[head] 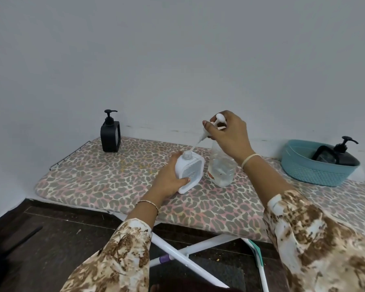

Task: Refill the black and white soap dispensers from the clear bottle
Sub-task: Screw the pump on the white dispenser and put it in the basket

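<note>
White dispenser (pixel 190 172), uncapped, is stood mid ironing board (pixel 105 180), gripped round its body by left hand (pixel 169 178). Pump (pixel 219 120) is pinched by right hand (pixel 230 133), tube tip at the neck. Clear bottle (pixel 221 167) just beside; black dispenser (pixel 110 134) far left.

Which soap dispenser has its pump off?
The white dispenser in the left hand: its neck is uncapped, its pump is in the right hand. The upright black dispenser and the tilted black dispenser in the basket have theirs on.
</note>
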Tool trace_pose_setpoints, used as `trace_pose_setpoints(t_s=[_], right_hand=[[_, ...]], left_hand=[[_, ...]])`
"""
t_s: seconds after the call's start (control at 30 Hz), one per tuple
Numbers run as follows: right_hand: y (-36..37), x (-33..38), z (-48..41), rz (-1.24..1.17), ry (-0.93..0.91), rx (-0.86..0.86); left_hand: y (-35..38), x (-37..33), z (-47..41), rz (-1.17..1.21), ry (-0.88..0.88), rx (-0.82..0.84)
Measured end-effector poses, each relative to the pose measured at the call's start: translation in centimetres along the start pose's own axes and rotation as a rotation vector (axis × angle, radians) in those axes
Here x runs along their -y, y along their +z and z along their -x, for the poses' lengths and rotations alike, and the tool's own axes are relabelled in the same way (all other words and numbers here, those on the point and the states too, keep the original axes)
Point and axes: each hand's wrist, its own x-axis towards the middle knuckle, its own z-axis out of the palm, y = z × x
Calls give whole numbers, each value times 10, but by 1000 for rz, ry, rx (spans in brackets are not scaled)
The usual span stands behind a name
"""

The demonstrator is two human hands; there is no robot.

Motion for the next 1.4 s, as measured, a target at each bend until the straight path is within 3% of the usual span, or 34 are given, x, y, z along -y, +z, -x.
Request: trace_pose_setpoints(t_s=[0.43, 0.7, 0.8, 1.0, 1.17, 1.4], right_hand=[[51, -24, -2, 92, 98, 336], [45, -42, 15, -115, 197, 433], [40, -45, 21, -136, 216, 405], [46, -45, 30, -56, 133, 185], [55, -45, 36, -41, 158, 394], [59, -45, 42, -10, 169, 80]], left_hand=[[-2, 7, -1, 45, -1, 22], [-18, 8, -10, 72, -35, 202], [-21, 10, -15, 93, -35, 246], [-20, 11, -16, 104, -39, 256], [-20, 11, -16, 130, -28, 261], [-19, 13, -17, 122, -32, 247]])
